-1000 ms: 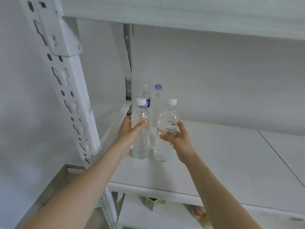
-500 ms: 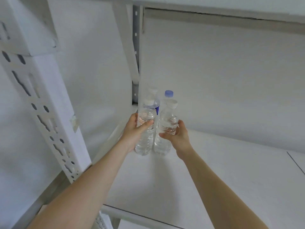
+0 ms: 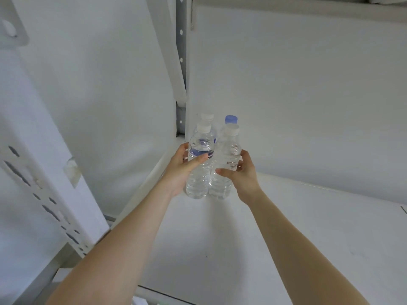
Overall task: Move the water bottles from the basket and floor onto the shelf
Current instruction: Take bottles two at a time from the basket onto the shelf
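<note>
Two clear water bottles with white caps stand side by side on the white shelf board [image 3: 275, 227], deep in its back left corner. My left hand [image 3: 180, 170] grips the left bottle [image 3: 199, 172] around its middle. My right hand [image 3: 241, 175] curls round the right bottle [image 3: 224, 164], thumb in front. Directly behind them stand two more bottles: one with a white cap [image 3: 207, 117] and one with a blue cap [image 3: 231, 119], mostly hidden by the front pair.
A perforated white upright [image 3: 41, 172] rises at the near left. A grey rear post [image 3: 181, 62] stands in the corner behind the bottles. The shelf above [image 3: 308, 5] runs overhead. The white board extends to the right.
Both hands have pushed their bottles farther back into the corner, up against the rear pair. The camera has moved closer and tilted upward.
</note>
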Demonstrator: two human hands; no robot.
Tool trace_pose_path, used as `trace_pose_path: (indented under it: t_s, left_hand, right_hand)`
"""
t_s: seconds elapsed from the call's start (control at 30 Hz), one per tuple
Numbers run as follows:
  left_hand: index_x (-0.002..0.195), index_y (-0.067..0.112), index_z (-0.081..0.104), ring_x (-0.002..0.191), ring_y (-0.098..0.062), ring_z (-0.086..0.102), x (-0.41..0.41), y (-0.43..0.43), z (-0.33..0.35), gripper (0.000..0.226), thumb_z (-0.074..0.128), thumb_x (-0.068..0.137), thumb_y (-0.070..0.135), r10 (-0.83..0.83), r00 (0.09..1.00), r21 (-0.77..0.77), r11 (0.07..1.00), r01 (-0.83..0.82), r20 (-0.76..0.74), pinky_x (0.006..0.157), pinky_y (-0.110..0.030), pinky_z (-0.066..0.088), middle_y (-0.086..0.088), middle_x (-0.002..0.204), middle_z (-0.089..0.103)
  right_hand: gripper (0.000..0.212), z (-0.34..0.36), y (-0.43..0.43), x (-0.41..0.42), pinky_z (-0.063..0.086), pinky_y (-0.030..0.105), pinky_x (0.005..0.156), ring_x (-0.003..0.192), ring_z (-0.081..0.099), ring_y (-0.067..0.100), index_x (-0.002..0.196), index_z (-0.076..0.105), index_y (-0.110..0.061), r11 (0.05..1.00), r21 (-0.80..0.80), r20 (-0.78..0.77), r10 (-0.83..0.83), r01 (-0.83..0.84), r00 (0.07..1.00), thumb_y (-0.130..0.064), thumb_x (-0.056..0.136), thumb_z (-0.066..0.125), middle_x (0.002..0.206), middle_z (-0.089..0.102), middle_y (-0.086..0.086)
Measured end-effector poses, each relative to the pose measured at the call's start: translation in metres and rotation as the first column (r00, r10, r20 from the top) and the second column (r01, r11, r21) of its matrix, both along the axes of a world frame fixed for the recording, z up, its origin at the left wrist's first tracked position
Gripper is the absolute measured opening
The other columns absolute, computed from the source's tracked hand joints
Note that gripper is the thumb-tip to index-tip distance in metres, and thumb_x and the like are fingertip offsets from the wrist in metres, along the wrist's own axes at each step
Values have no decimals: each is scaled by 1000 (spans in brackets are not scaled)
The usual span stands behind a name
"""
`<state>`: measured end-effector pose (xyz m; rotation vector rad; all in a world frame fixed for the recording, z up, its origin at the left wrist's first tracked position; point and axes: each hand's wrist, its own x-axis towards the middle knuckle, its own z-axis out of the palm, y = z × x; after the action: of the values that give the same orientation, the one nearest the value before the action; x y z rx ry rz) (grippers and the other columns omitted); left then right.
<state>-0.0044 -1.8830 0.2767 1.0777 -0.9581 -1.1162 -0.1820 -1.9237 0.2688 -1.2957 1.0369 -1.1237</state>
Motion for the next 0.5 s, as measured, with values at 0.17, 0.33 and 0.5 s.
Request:
trace_pose_path:
  t_s: [0.17,0.33,0.5]
  left_hand:
    - [126,21,55,114,-26,64,4,-3,-3,73,86,62,38,-44,999,18,999,44,-5,100,-50,49,-8,125,65]
    - [121,24,59,115,-22,64,4,2,-3,60,83,67,37,-62,998,29,998,61,31,101,-46,48,-5,125,66]
    - [115,36,62,119,-16,60,2,10,-2,36,77,81,32,-60,994,58,997,55,92,105,-49,44,6,122,68]
  right_hand:
    - [77,-1,1,-1,57,40,83,99,66,27,124,49,-18,1000,3,-10,2,-2,1000,-5,57,85,109,65,14]
    - [74,-5,5,-3,55,37,85,103,64,24,127,48,-18,1000,-7,-56,-21,21,998,-2,65,86,112,64,9]
    - [78,-3,12,-5,52,32,82,105,63,20,132,46,-17,999,4,-84,-35,36,996,-3,66,86,111,64,6]
